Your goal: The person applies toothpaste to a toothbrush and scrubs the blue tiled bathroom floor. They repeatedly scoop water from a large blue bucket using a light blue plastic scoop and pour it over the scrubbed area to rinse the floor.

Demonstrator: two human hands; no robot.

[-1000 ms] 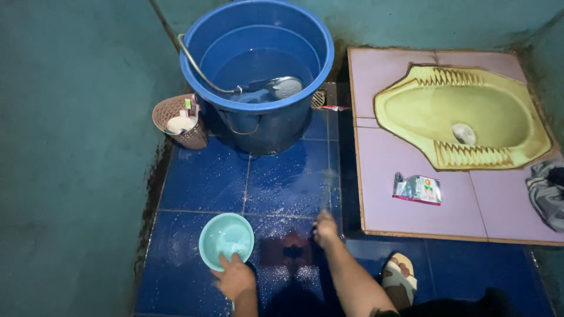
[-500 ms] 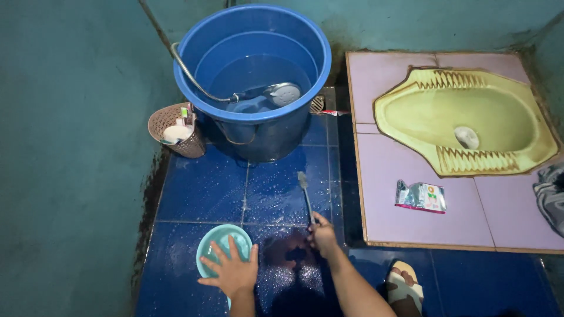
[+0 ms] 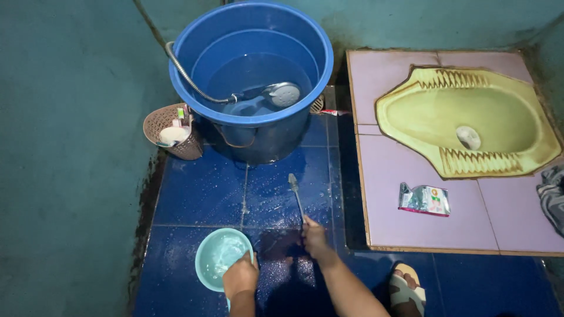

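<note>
Low in the frame's centre, right hand [image 3: 315, 238] clamped on a thin brush [image 3: 295, 194], bristles down on wet blue floor tiles [image 3: 205, 188]. Lower left, left hand [image 3: 239, 277] closed over the near rim of a teal bowl [image 3: 218, 256]. Both probably light, stiff, slippery when wet; best gripped at handle end and rim.

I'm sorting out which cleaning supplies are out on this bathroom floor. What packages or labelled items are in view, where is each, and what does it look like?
Crumpled silver sachet: lies flat on the raised lilac tiles, in front of the yellow-green squat toilet; silvery foil, green and orange print, pink bottom edge.
Small green-and-red item: stands in the brown woven basket left of the blue bucket; too small to tell more.
No signs or screens.
</note>
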